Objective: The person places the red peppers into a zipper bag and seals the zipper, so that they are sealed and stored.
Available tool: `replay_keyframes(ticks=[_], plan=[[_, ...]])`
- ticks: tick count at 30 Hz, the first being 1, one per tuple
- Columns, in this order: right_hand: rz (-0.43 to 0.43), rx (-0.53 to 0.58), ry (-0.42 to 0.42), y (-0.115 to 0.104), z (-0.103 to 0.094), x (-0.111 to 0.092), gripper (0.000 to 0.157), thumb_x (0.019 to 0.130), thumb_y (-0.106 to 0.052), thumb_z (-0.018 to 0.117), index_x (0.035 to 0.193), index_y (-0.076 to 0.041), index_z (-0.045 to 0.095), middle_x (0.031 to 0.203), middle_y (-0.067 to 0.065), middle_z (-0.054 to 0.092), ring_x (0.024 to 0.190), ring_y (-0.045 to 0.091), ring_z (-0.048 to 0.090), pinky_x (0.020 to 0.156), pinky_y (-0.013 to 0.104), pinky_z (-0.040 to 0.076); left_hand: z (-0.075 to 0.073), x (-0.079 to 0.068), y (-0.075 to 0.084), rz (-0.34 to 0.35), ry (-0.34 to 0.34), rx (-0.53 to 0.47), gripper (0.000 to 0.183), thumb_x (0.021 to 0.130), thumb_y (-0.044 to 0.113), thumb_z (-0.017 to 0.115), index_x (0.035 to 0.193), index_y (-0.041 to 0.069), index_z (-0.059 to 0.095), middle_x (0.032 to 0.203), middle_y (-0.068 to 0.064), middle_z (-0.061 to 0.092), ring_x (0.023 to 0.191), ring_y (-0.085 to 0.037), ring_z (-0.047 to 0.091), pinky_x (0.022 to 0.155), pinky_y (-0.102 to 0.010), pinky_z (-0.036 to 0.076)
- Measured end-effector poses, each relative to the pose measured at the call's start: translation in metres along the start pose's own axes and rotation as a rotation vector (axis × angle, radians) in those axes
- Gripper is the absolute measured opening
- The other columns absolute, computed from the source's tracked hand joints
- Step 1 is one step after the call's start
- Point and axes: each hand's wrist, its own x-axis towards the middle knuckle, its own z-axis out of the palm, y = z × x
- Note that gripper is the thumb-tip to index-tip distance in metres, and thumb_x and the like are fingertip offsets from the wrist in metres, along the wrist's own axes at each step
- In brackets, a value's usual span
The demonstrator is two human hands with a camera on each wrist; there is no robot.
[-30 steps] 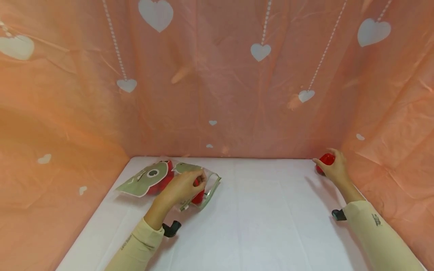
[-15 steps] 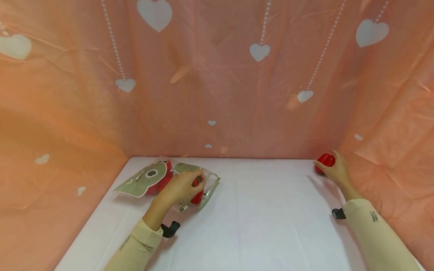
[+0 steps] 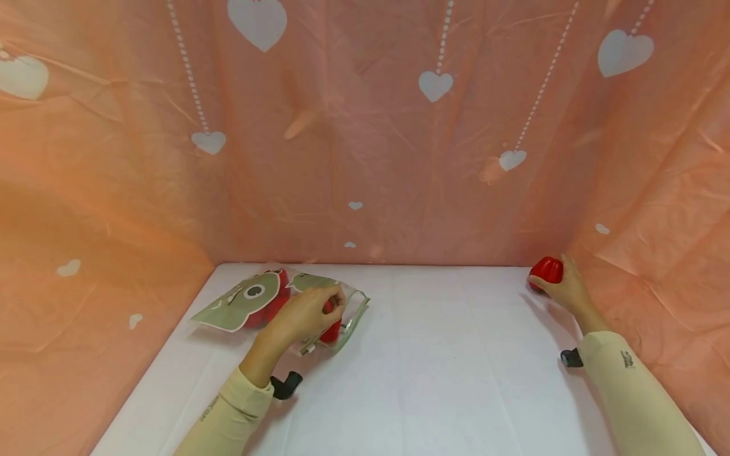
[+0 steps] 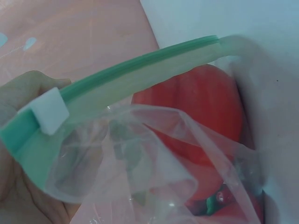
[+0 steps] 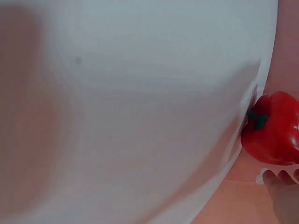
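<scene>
A clear zip bag (image 3: 236, 307) with a green bird-like print lies at the table's left. My left hand (image 3: 305, 310) holds it by its mouth, fingers curled; its green zip strip (image 4: 140, 65) with a white slider (image 4: 50, 111) crosses in front of the palm. A red bell pepper (image 4: 187, 107) shows at the mouth, with more red things deeper in. At the back right corner is another red bell pepper (image 3: 547, 271), its green stem (image 5: 258, 120) turned toward the table. My right hand (image 3: 567, 290) is beside it, thumb across its front, fingers (image 5: 282, 186) extended and apart from its side.
The white table (image 3: 433, 354) meets an orange-pink curtain (image 3: 365, 158) with printed hearts at its back and both sides. The right pepper is close to that curtain. A black wrist mount (image 3: 287, 385) juts from the left sleeve, another (image 3: 571, 358) from the right.
The right fingers have slid back from over the pepper to its right side, so more of the pepper shows. The left hand and the bag have stayed nearly still.
</scene>
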Motion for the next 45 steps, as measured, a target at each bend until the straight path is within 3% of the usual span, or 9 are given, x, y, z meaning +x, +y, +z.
replay_keyframes(ticks=[9, 15, 24, 31, 38, 45], plan=[[0.009, 0.027, 0.004, 0.003, 0.002, -0.001, 0.102, 0.102, -0.025, 0.074, 0.165, 0.008, 0.001, 0.162, 0.043, 0.015, 0.145, 0.070, 0.019, 0.101, 0.077, 0.045, 0.001, 0.000, 0.000, 0.003, 0.004, 0.005, 0.014, 0.101, 0.018, 0.071, 0.094, 0.023, 0.061, 0.086, 0.010, 0.063, 0.075, -0.011, 0.056, 0.067, -0.031, 0.047], [0.027, 0.078, 0.043, 0.000, 0.004, -0.007, 0.090, 0.102, -0.015, 0.072, 0.162, 0.009, 0.009, 0.158, 0.043, 0.021, 0.144, 0.068, 0.022, 0.104, 0.076, 0.044, 0.003, -0.002, 0.001, 0.002, -0.005, -0.006, 0.013, 0.101, 0.018, 0.071, 0.094, 0.023, 0.062, 0.087, 0.010, 0.064, 0.078, -0.011, 0.058, 0.070, -0.032, 0.049], [-0.022, 0.063, 0.072, -0.004, 0.004, -0.011, 0.081, 0.103, -0.010, 0.070, 0.160, 0.008, 0.016, 0.157, 0.043, 0.026, 0.142, 0.067, 0.027, 0.104, 0.076, 0.044, 0.004, -0.002, 0.003, -0.007, -0.008, -0.003, 0.013, 0.101, 0.017, 0.071, 0.094, 0.023, 0.061, 0.087, 0.009, 0.063, 0.078, -0.012, 0.057, 0.067, -0.031, 0.048], [-0.038, -0.023, 0.091, -0.015, 0.002, -0.015, 0.077, 0.100, -0.006, 0.072, 0.158, 0.011, 0.023, 0.152, 0.043, 0.031, 0.137, 0.065, 0.033, 0.101, 0.074, 0.047, 0.004, 0.000, 0.002, -0.027, -0.021, -0.012, 0.013, 0.101, 0.018, 0.072, 0.095, 0.023, 0.061, 0.087, 0.009, 0.063, 0.074, -0.012, 0.056, 0.062, -0.030, 0.047], [-0.053, -0.163, 0.094, -0.021, -0.002, -0.012, 0.070, 0.098, -0.010, 0.075, 0.151, 0.016, 0.037, 0.156, 0.044, 0.022, 0.137, 0.068, 0.030, 0.100, 0.077, 0.046, 0.001, 0.001, 0.002, -0.025, -0.019, 0.003, 0.013, 0.101, 0.019, 0.072, 0.095, 0.024, 0.061, 0.087, 0.009, 0.063, 0.078, -0.013, 0.057, 0.066, -0.032, 0.047], [-0.092, -0.147, 0.106, -0.026, 0.002, -0.017, 0.064, 0.098, -0.014, 0.078, 0.146, 0.015, 0.047, 0.150, 0.042, 0.033, 0.129, 0.062, 0.041, 0.099, 0.071, 0.051, 0.000, 0.000, 0.002, -0.021, -0.016, -0.003, 0.014, 0.100, 0.018, 0.071, 0.093, 0.024, 0.061, 0.086, 0.009, 0.062, 0.078, -0.013, 0.057, 0.065, -0.031, 0.047]])
